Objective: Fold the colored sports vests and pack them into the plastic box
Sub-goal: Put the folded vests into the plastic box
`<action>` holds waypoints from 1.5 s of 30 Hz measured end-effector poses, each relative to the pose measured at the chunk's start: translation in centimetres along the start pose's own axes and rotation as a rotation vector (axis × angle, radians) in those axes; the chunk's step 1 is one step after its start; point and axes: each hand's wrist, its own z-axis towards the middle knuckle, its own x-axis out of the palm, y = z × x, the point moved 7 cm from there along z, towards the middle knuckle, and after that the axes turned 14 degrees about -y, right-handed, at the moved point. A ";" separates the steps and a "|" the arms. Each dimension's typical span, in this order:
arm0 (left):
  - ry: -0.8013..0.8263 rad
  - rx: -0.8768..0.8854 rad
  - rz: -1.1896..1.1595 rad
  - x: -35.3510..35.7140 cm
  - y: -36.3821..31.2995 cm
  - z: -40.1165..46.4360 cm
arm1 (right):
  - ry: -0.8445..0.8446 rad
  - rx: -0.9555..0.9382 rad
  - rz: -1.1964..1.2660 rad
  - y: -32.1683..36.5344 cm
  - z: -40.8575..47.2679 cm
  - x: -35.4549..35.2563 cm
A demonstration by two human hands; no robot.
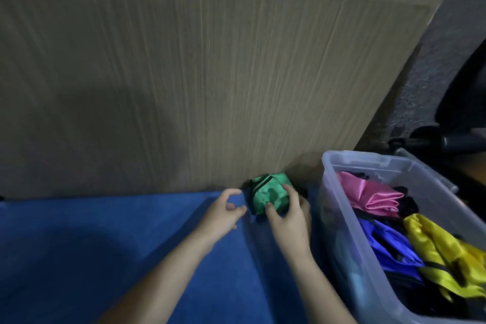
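A blue cloth (79,258) is covering the near bench; the clear plastic box (339,166) at right is holding glossy pink (368,198), blue (389,247) and yellow vests (441,252); the folded green vest (268,193) is lying beside it, the right hand (288,216) gripping it; the left hand (223,212) is hovering alongside, fingers loose.

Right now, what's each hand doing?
Left hand: open, fingers loosely curled, holding nothing.
Right hand: gripping the folded green vest on the blue cloth.
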 end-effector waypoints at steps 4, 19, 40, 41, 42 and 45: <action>0.036 -0.035 -0.062 2.1 0.0 2.6 | -0.063 0.046 -0.064 -2.1 1.9 1.9; 0.060 -0.024 -0.117 3.4 -0.9 2.4 | 0.228 0.151 0.112 -2.6 1.8 4.4; 0.072 0.276 -0.343 -4.4 -17.3 -16.4 | 0.098 -0.221 0.343 11.9 -5.2 -16.0; 0.086 0.298 -0.351 -3.9 -18.5 -17.1 | 0.086 -0.235 0.338 12.2 -4.8 -17.3; 0.103 0.314 -0.354 -3.3 -19.5 -17.6 | 0.071 -0.245 0.336 12.3 -4.3 -18.7; 0.154 0.332 -0.342 -0.5 -21.5 -18.7 | 0.047 -0.237 0.290 11.3 -2.4 -22.2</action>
